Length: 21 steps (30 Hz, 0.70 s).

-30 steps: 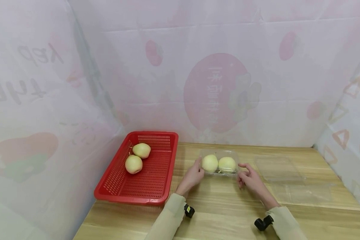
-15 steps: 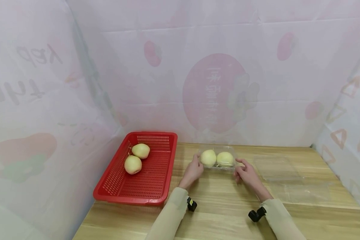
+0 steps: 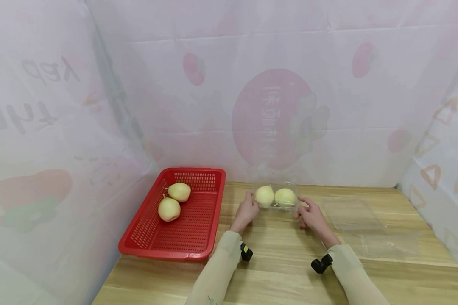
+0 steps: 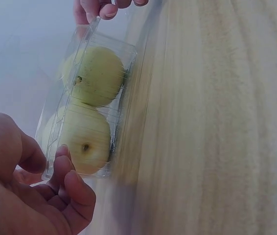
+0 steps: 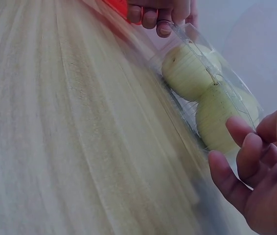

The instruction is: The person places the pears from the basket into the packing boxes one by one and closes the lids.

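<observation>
A clear plastic clamshell box (image 3: 275,207) stands at the back of the wooden table, with two pale yellow pears (image 3: 264,196) side by side inside. My left hand (image 3: 246,212) pinches its left end between thumb and fingers. At the opposite end, my right hand (image 3: 309,214) pinches the corner of the rim. Both wrist views show curled fingertips at the rim seam, the left hand (image 4: 40,181) at one corner and the right hand (image 5: 265,166) at the other. The pears lie below the clear top, close against each other.
To the left stands a red perforated basket (image 3: 222,192) with two more pears (image 3: 169,209) in it. Clear plastic packaging (image 3: 351,212) lies on the table at right. A printed white curtain (image 3: 198,140) hangs behind the table's back edge.
Both hands and the clamshell box with its pears have moved away from me, toward the back edge of the table, and slightly left. The basket and its pears stay put.
</observation>
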Motion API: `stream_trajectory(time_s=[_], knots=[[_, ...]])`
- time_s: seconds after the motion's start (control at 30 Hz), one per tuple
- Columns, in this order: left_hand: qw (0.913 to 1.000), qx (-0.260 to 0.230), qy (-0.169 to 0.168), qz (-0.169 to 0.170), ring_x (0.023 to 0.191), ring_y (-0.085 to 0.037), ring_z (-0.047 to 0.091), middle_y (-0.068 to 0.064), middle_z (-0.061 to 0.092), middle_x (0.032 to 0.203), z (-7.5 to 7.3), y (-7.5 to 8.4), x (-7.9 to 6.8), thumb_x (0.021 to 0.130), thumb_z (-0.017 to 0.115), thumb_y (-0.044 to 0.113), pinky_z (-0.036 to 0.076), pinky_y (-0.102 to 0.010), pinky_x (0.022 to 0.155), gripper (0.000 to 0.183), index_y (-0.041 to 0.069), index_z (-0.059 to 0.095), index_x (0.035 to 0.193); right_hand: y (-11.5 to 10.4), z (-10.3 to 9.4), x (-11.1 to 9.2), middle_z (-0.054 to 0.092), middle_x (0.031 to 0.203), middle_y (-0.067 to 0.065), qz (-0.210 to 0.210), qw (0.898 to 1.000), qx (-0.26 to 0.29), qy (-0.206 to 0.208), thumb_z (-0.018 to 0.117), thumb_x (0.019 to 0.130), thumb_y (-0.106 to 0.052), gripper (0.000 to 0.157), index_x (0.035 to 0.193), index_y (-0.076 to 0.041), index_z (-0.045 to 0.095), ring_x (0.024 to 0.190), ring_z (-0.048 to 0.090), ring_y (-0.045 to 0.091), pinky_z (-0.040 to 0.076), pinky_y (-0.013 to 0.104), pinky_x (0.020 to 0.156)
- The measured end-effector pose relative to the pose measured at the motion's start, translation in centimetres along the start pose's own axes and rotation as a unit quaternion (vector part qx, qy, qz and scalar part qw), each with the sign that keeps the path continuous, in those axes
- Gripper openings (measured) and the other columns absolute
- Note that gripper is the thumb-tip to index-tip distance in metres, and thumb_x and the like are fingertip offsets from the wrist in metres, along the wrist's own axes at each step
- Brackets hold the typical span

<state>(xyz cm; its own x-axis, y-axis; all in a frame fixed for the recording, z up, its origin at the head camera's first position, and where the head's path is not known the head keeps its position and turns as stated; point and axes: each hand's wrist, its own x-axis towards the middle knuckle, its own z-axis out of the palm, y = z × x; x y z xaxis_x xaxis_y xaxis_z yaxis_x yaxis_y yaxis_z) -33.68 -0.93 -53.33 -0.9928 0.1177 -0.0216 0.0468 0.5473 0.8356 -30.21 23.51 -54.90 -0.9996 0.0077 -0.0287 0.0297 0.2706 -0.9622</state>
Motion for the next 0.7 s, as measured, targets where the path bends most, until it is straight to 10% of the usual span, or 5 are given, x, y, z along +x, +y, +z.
stream_trajectory(time_s=[0.7], knots=[[0.9978,0.047,0.047,0.009,0.06,-0.018,0.046,-0.01,0.058,0.077,0.0,0.3,1.6,0.1,0.039,0.015,0.035,-0.029,0.053,0.042,0.01,0.041,0.142,-0.7,0.8,2.0,0.061,0.068,0.005,0.035,0.999,0.027,0.026,0.04,0.099,-0.007,0.051,0.15,-0.004,0.033,0.046,0.053,0.014,0.049,0.031,0.049]])
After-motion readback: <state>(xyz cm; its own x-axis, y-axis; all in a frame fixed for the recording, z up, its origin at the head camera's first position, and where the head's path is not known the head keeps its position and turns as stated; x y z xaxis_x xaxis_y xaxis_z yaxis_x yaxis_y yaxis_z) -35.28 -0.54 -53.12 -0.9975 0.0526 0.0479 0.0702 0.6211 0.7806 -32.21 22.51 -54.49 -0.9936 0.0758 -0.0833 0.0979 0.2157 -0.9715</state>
